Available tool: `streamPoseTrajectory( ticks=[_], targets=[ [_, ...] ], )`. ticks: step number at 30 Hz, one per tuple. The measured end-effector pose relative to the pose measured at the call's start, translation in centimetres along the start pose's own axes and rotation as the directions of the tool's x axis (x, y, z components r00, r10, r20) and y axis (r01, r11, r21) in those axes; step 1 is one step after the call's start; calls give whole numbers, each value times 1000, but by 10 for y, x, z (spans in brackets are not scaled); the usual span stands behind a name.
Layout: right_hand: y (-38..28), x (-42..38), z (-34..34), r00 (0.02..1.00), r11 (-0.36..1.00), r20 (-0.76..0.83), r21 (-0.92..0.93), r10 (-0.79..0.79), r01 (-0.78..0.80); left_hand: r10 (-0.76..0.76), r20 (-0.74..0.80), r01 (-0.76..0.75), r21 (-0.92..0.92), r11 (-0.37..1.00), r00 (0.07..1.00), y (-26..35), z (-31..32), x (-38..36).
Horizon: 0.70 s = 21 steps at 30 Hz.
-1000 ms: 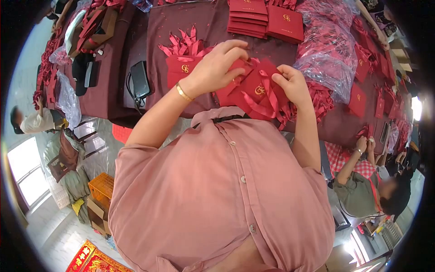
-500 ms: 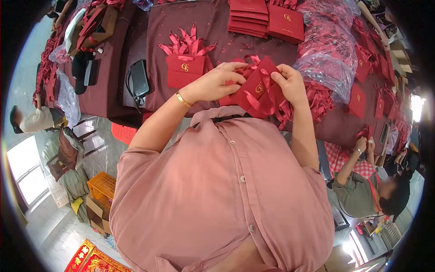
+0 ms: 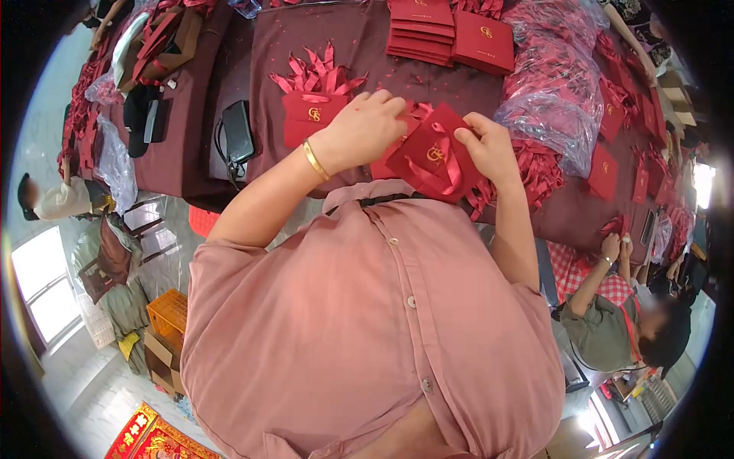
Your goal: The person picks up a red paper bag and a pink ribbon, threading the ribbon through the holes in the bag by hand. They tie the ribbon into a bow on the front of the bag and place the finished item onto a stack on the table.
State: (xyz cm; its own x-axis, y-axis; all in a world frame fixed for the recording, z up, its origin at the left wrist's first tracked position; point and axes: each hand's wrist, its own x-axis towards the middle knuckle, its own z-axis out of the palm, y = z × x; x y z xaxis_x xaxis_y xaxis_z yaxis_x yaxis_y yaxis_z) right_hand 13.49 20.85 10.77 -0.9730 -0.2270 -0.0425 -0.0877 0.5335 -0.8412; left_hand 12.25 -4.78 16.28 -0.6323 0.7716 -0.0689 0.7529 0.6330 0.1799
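Directions are taken from the held red bag (image 3: 417,157), with twelve o'clock pointing away from the wearer. This bag, marked with a gold emblem, is held at a tilt above the near edge of the worktop (image 3: 306,30). At three o'clock, its edge is pinched by the right hand (image 3: 488,147), with the thumb laid on top; a red ribbon (image 3: 456,157) is hanging across its front. At about ten o'clock, the left hand (image 3: 365,128) is placed just beside the bag with curled fingers; since the fingertips are hidden, it cannot be told whether something is gripped. Beyond this hand, also near ten o'clock, a second red bag (image 3: 297,136) is seen, with loose ribbons (image 3: 321,79) spread above it. At twelve o'clock, a stack of red bags (image 3: 419,36) is placed. At two o'clock, a plastic-wrapped bundle (image 3: 549,96) is laid. At nine o'clock, a black case (image 3: 237,131) is found.
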Motion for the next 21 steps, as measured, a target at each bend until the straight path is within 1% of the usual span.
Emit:
streamPoseTrajectory(
  ticks=[1,2,3,4,5,6,7,9,10,12,13,15,16,18,19,21],
  targets=[
    [2,0,-2,1000,998,-13,55,28,-27,4,-1,-4,1,1000,1000,-3,3,3],
    [2,-1,-5,999,998,-18,54,30,-29,-108,-42,94,-261,961,993,-6,11,6],
    [2,-1,-7,999,994,-7,98,52,-51,-227,-50,171,-509,844,973,-6,17,7],
    [2,-1,-8,997,987,6,143,73,-73,-225,-49,169,-508,844,973,-4,22,8],
    [3,-1,-7,997,987,4,145,74,-74,-367,-87,216,-676,705,926,-1,28,11],
    [5,-2,-5,997,982,16,170,77,-79,-506,-91,226,-817,530,858,3,32,14],
    [7,-2,-3,996,977,30,194,80,-84,-506,-89,227,-818,529,858,6,38,17],
    [7,-2,0,996,976,48,202,79,-87,-569,-97,275,-801,531,817,9,48,22],
    [8,-2,1,995,974,64,210,75,-87,-571,-96,276,-802,529,815,9,50,23],
    [8,-1,0,996,976,61,204,66,-77,-584,-129,324,-727,605,801,8,52,25],
    [8,-1,-1,997,978,57,198,57,-67,-583,-129,322,-728,605,802,8,53,26],
    [8,-1,-2,996,977,58,200,62,-73,-571,-190,323,-666,673,798,8,53,27],
    [8,0,-2,996,976,61,204,67,-78,-573,-190,325,-665,672,797,7,53,27],
    [7,1,-2,996,979,63,189,69,-80,-575,-270,274,-675,685,772,7,54,29],
    [7,1,-2,995,981,62,173,74,-84,-575,-268,275,-675,685,773,7,57,30],
    [8,1,-1,996,979,61,188,70,-80,-560,-367,214,-663,718,743,7,62,31]
  ],
)
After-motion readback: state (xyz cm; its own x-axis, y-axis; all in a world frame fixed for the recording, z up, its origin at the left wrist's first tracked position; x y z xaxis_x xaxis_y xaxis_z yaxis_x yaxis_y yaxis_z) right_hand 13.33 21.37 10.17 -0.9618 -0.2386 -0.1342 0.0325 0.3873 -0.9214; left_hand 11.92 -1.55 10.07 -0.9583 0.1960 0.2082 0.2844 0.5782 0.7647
